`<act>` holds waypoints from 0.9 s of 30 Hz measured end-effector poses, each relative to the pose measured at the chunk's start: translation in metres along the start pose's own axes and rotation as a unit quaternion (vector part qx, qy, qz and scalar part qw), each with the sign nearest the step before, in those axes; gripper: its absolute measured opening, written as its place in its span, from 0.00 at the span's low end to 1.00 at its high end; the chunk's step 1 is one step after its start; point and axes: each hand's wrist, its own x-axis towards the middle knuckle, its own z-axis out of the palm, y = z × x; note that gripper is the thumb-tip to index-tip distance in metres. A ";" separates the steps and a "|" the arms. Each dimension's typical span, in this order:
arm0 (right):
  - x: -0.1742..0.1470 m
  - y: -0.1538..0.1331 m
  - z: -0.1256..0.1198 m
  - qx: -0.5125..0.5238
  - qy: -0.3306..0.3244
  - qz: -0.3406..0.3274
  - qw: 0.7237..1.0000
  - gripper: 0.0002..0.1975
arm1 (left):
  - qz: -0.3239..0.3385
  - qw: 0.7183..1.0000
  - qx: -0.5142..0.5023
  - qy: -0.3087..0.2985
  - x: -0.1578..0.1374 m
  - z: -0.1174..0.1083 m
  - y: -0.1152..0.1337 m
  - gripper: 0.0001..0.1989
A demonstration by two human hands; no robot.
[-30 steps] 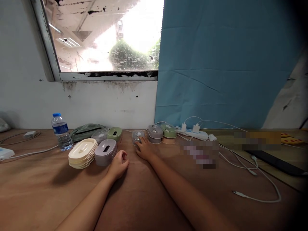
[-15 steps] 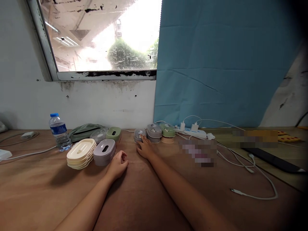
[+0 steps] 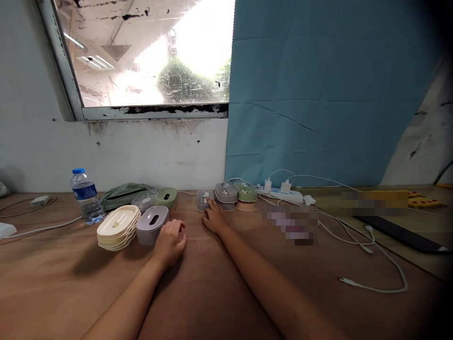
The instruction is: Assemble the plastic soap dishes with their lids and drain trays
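Observation:
My left hand (image 3: pixel 170 243) rests on the table just right of a lilac oval container (image 3: pixel 152 226) with a dark slot in its top. Its fingers are loosely curled, thumb apart, with nothing visible in them; whether it touches the container I cannot tell. With fingers stretched forward, my right hand (image 3: pixel 214 219) lies against the front of a small grey lidded box (image 3: pixel 204 200). Beside that box stand a larger grey lidded box (image 3: pixel 225 192) and a green lidded one (image 3: pixel 247 191), each on a lower part.
Left of the lilac container is a stack of cream lids (image 3: pixel 118 224). Behind stand a green container (image 3: pixel 166 196), a clear-lidded one (image 3: pixel 144 200), a green pouch (image 3: pixel 127 194) and a water bottle (image 3: pixel 87 196). A power strip (image 3: pixel 290 194) and white cables (image 3: pixel 382 290) lie at right.
My left hand has turned slightly and shifted toward the lilac container, its fingers less visibly curled round. My right hand stays at the small grey box. The view has moved slightly.

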 end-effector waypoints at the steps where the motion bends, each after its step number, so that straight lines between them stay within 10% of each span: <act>1: -0.001 0.000 -0.001 0.000 0.003 -0.003 1.000 0.11 | 0.012 0.999 0.045 0.019 0.001 -0.004 0.000 0.08; 8: -0.010 -0.014 -0.024 0.000 0.015 -0.114 0.993 0.10 | -0.062 0.959 0.249 0.121 0.003 -0.025 -0.022 0.16; 18: -0.075 -0.029 -0.072 0.012 -0.009 -0.267 0.963 0.06 | -0.137 0.970 0.198 0.033 0.002 -0.027 -0.036 0.22; 27: -0.143 -0.002 -0.125 0.112 -0.105 -0.093 0.984 0.14 | -0.127 0.955 0.266 0.022 0.001 -0.024 -0.032 0.22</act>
